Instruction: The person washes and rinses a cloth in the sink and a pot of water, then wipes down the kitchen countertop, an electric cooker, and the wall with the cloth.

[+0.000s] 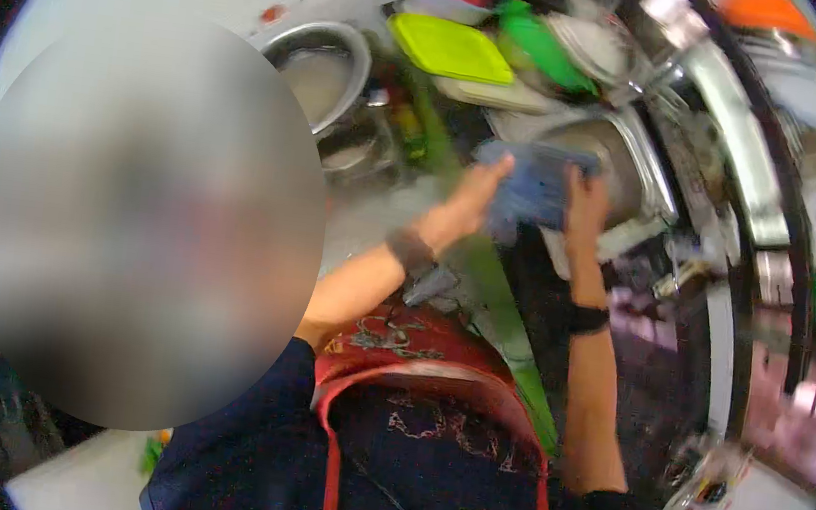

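Observation:
A blue-grey piece that looks like a cloth (539, 184) is stretched between my two hands, smeared by motion. My left hand (475, 194) grips its left side, thumb on top. On its right side my right hand (587, 203) is closed around the edge. The cloth hangs in front of a steel sink basin (630, 164), over the front edge of the counter. Dark bands circle both my wrists. I wear a red apron (437, 354) over dark clothes.
Behind the cloth lie a lime-green lid (452, 48) and a green bowl (542, 49). A large steel pot (355, 58) stands to the left. The green counter edge (497, 311) runs down toward me. A blurred oval hides the far left.

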